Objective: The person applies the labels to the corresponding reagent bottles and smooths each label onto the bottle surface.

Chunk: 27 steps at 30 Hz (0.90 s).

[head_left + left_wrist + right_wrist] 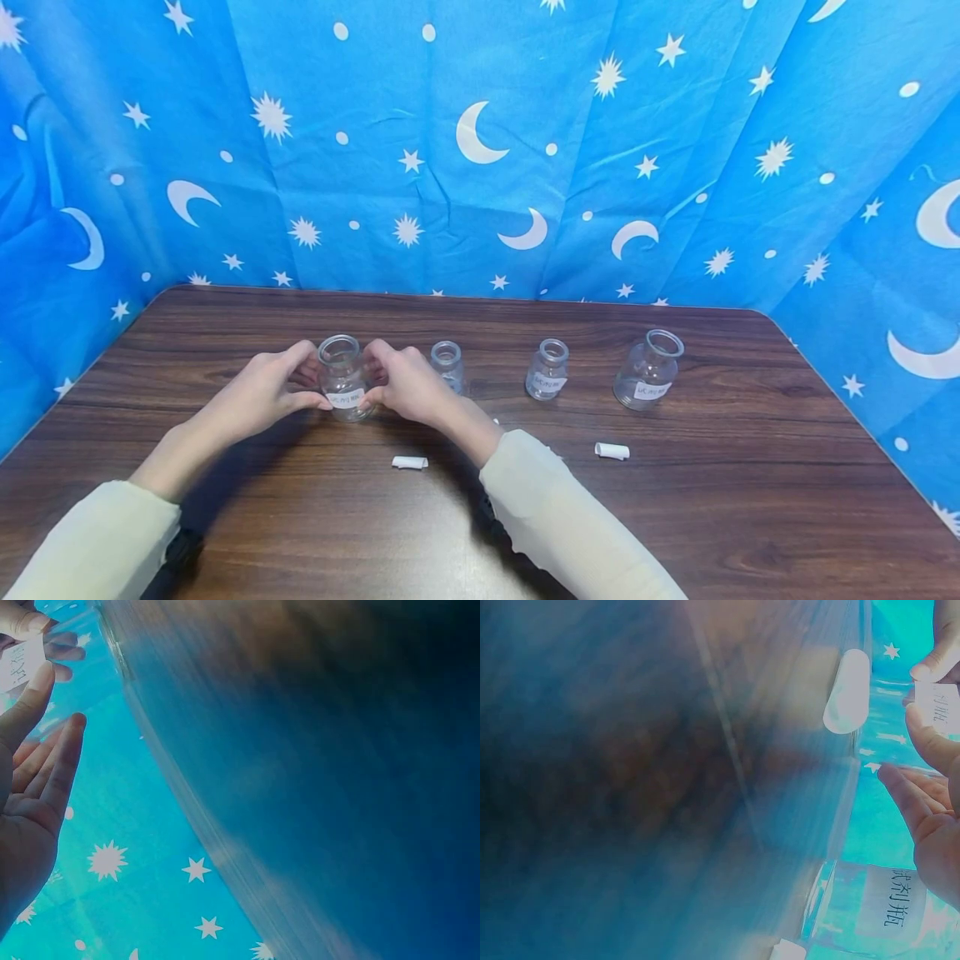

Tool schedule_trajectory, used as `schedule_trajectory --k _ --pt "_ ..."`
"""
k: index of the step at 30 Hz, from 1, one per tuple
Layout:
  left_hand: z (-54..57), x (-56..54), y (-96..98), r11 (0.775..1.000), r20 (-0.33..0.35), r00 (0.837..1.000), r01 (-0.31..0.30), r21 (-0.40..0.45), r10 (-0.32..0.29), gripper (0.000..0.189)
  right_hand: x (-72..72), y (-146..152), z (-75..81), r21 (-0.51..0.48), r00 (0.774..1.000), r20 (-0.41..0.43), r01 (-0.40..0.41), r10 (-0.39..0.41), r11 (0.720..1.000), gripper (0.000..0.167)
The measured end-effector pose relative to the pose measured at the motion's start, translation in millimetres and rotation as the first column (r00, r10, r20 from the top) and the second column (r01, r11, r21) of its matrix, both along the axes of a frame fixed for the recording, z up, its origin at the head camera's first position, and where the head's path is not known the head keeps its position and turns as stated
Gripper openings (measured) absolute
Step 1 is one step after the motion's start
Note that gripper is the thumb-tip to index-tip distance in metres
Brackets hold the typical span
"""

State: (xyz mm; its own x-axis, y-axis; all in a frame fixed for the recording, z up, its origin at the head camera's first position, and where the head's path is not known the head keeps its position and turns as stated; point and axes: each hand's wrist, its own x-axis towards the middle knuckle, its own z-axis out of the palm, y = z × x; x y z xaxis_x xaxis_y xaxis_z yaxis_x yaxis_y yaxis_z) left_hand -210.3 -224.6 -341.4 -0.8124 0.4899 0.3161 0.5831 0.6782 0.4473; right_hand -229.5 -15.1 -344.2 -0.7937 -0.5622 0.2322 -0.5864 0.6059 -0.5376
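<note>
A clear glass reagent bottle [339, 372] stands upright at the left of the table, a white label [347, 399] with handwriting on its front. From its left side my left hand [267, 387] holds it, thumb at the label's edge and fingers reaching behind the glass. My right hand [411, 385] mirrors this on the other side, its thumb pressing the label's right end. In the left wrist view the label [22, 666] lies between both thumbs. The right wrist view shows the right thumb [930, 742] against the label.
To the right stand a small bottle [447, 360] partly behind my right hand, another small labelled bottle [547, 375] and a larger labelled one [647, 371]. Curled white paper pieces lie nearer me, one left [410, 462] and one right [612, 451]. A blue patterned cloth [420, 167] hangs behind the table.
</note>
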Motion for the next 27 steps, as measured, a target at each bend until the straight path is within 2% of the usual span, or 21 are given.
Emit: schedule_trajectory --k 5,9,14,21,27 --pt "1.3 0.6 -3.5 0.998 0.071 0.997 -0.008 0.064 0.003 0.029 0.4 2.2 1.4 -0.006 0.999 0.032 -0.015 0.015 1.000 0.045" --pt "2.4 0.5 -5.9 0.996 0.093 0.996 0.007 0.093 -0.016 0.027 0.2 4.8 2.3 -0.019 0.997 0.054 -0.053 0.054 0.998 0.041" --pt "2.1 0.0 -8.4 0.995 0.106 0.994 -0.006 0.101 -0.005 0.027 -1.7 7.7 2.2 -0.013 0.994 0.035 -0.100 0.100 0.995 0.036" --pt "0.3 0.6 -14.0 0.992 0.193 0.980 -0.062 0.107 0.040 0.032 -3.1 7.7 1.4 -0.039 0.990 0.048 -0.130 0.132 0.991 0.035" --pt "-0.1 1.3 -15.9 0.994 0.200 0.979 -0.061 0.095 0.041 0.036 -1.6 10.9 5.8 -0.043 0.990 0.060 -0.128 0.130 0.991 0.038"
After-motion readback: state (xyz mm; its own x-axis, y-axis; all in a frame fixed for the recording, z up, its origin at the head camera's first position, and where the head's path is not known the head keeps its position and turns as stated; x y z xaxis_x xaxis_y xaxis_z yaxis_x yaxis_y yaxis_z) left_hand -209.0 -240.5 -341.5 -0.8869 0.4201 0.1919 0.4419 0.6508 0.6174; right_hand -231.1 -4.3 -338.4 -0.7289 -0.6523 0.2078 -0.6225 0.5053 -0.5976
